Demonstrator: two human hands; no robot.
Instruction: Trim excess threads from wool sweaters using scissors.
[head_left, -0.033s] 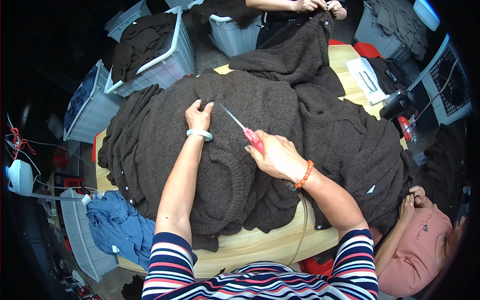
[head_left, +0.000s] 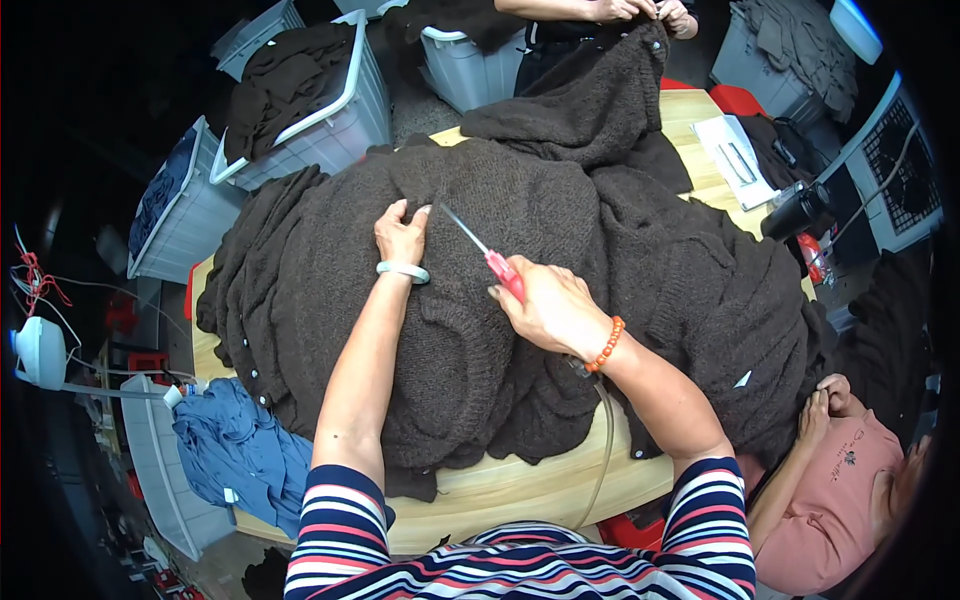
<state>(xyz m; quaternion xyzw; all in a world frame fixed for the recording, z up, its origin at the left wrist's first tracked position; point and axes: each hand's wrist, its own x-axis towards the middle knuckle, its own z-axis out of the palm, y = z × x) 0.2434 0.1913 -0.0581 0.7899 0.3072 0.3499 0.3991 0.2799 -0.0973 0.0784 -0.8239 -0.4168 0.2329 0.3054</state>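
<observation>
A dark brown knitted sweater [head_left: 500, 190] lies spread over a heap of the same knitwear. My left hand [head_left: 401, 238], a pale bangle at its wrist, rests on the knit with thumb and fingers apart. In my right hand [head_left: 560, 312] is a slim air blow gun [head_left: 505, 275] with a red body and a long thin metal nozzle. The nozzle slants up and left over the sweater, its tip close to my left thumb. Behind my right wrist a hose [head_left: 607, 450] runs down across the table edge.
Under the knitwear is a wooden table [head_left: 500, 505]. Grey bins of garments [head_left: 355, 110] stand at the far left; blue clothing [head_left: 240, 450] hangs over the near left side. One person works across the table, another [head_left: 830, 500] at the near right. A black bottle [head_left: 797, 210] stands at right.
</observation>
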